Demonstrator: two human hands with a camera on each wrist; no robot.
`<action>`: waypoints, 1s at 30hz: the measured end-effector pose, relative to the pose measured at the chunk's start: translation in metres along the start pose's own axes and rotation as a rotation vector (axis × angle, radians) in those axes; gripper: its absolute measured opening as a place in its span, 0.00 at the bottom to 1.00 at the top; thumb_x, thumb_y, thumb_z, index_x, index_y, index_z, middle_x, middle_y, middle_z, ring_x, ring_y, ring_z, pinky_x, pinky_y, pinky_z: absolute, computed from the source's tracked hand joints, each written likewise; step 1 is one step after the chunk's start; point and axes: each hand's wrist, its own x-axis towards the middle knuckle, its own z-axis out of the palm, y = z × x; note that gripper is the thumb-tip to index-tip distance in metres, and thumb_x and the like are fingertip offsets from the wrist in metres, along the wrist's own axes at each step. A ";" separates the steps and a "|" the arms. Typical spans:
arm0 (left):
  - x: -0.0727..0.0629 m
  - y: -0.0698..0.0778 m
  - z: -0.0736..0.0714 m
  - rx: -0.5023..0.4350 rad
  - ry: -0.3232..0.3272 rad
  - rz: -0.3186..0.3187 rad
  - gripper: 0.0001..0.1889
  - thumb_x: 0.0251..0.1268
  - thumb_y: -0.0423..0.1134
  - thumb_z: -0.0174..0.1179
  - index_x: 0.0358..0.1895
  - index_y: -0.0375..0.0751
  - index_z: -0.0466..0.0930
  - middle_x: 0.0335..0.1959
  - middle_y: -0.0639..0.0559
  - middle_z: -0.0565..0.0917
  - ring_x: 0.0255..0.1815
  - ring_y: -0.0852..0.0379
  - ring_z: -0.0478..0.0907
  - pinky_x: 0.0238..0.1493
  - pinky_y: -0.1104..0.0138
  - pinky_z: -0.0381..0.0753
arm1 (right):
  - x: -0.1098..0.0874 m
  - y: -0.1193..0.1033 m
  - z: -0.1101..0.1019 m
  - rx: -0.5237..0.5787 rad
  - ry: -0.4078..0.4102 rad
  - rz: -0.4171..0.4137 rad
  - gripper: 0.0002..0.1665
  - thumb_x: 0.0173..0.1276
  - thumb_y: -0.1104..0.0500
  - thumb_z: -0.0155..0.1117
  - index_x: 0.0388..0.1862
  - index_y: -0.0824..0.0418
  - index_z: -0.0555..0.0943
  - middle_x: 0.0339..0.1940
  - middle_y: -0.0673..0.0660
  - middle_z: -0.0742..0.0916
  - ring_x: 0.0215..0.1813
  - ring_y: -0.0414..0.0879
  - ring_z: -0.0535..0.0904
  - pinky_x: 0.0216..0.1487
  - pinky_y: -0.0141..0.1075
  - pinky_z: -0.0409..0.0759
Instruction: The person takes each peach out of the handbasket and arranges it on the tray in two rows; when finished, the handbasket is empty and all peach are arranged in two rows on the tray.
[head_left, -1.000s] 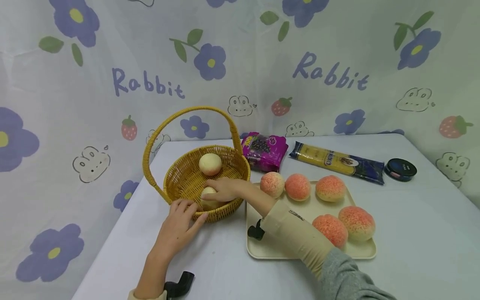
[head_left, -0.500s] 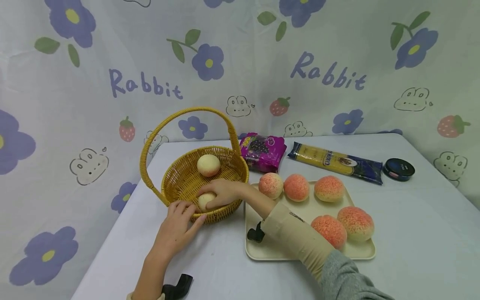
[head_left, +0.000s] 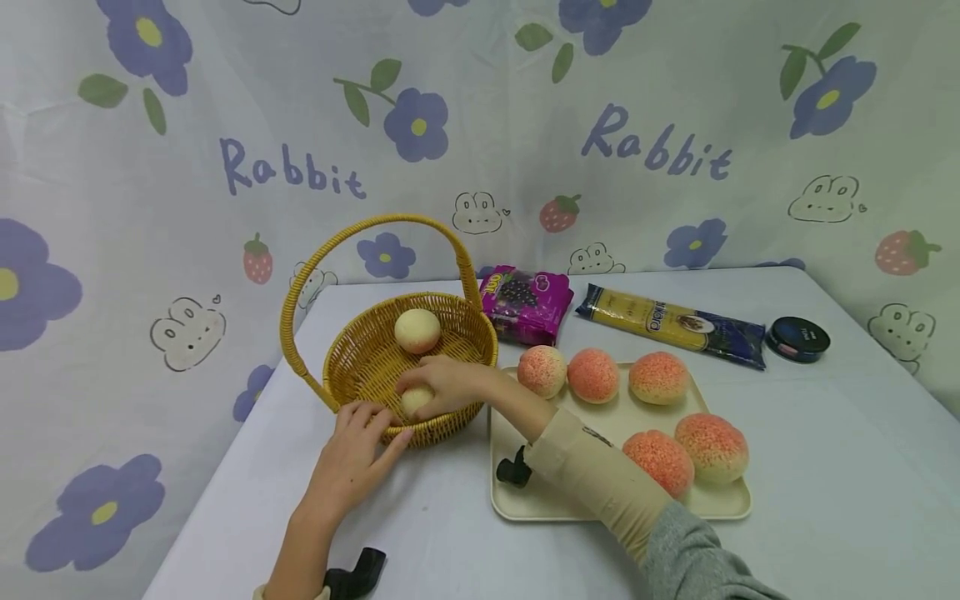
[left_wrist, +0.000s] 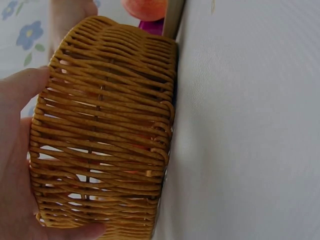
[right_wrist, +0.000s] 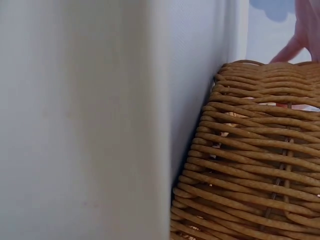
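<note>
In the head view, a yellow-brown wicker basket (head_left: 360, 367) with a tall handle stands on the table. My left hand (head_left: 358, 454) holds its near rim; in the left wrist view the thumb and fingers lie against the woven side. My right hand (head_left: 450, 387) reaches over the right rim into the basket, its fingers curled round a pale peach (head_left: 415, 402) near the front. A second peach (head_left: 417, 331), cream with a pinkish underside, lies behind it in the basket. In the right wrist view the basket wall hides the right hand.
Right of the basket, a cream tray (head_left: 525, 504) carries several red-speckled peaches (head_left: 658, 462), under my right forearm. Behind are a purple grape-printed packet (head_left: 525, 302), a yellow-and-blue pasta bag (head_left: 671, 325) and a round black tin (head_left: 798, 339). A flower-printed cloth hangs at the back.
My right fingers have shifted slightly left and closed further round the front peach inside the basket. The left hand keeps its place on the rim.
</note>
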 end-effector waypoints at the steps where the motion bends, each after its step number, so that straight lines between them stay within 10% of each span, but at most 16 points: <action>1: 0.000 0.000 0.000 0.000 -0.001 -0.001 0.20 0.66 0.57 0.48 0.42 0.44 0.77 0.46 0.47 0.73 0.58 0.46 0.60 0.44 0.48 0.73 | -0.001 -0.001 0.000 -0.004 0.003 0.008 0.26 0.59 0.48 0.64 0.58 0.49 0.74 0.53 0.49 0.77 0.53 0.41 0.70 0.49 0.32 0.71; 17: 0.002 0.001 0.000 0.005 -0.005 -0.003 0.20 0.66 0.56 0.49 0.40 0.42 0.77 0.46 0.44 0.74 0.57 0.44 0.61 0.46 0.47 0.72 | -0.014 -0.011 -0.005 -0.403 0.202 0.051 0.27 0.59 0.45 0.64 0.59 0.38 0.72 0.67 0.52 0.66 0.61 0.53 0.64 0.42 0.44 0.79; 30: 0.001 -0.001 -0.001 0.002 -0.002 0.005 0.20 0.66 0.56 0.49 0.39 0.41 0.77 0.45 0.44 0.74 0.57 0.45 0.61 0.47 0.47 0.71 | -0.026 -0.014 -0.009 -0.502 0.349 -0.033 0.24 0.59 0.47 0.64 0.56 0.38 0.75 0.65 0.52 0.69 0.58 0.53 0.67 0.38 0.39 0.79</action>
